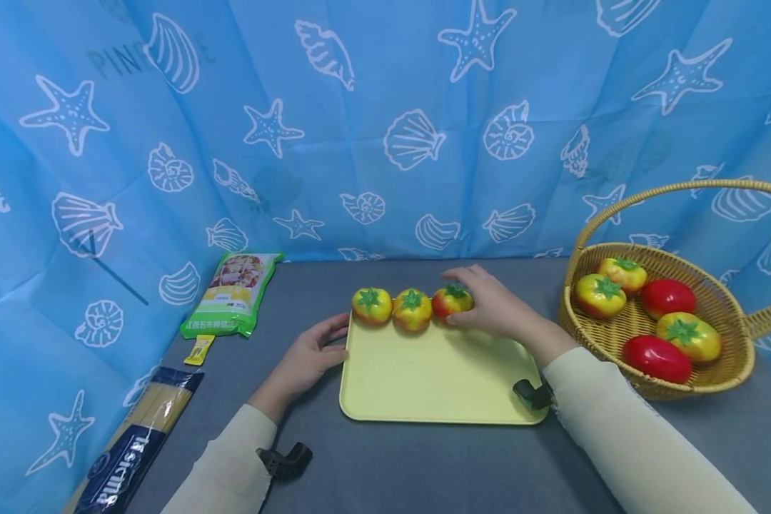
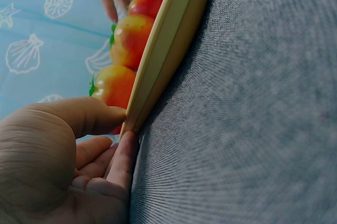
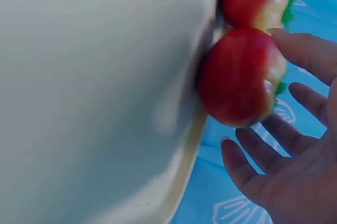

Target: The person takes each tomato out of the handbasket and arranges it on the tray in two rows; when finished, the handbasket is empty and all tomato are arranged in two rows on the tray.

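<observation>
A pale yellow tray [image 1: 443, 375] lies on the grey table. Along its far edge sit three yellow-red toy tomatoes with green leafy tops: a left one [image 1: 370, 307], a middle one [image 1: 412, 311] and a right one [image 1: 452, 303]. My left hand [image 1: 311, 357] is at the tray's left side; in the left wrist view its thumb and a finger pinch the rim. Beside the right tomato is my right hand [image 1: 488, 303]. In the right wrist view its fingers are spread and loosely bent, the thumb tip right at that tomato [image 3: 242, 77].
At the right stands a wicker basket [image 1: 575, 332] with a tall handle, holding several red and yellow toy tomatoes. On the left lie a green-white food packet [image 1: 231, 294], a small yellow sachet [image 1: 199, 350] and a pasta pack [image 1: 138, 442]. A blue curtain [image 1: 373, 128] hangs behind.
</observation>
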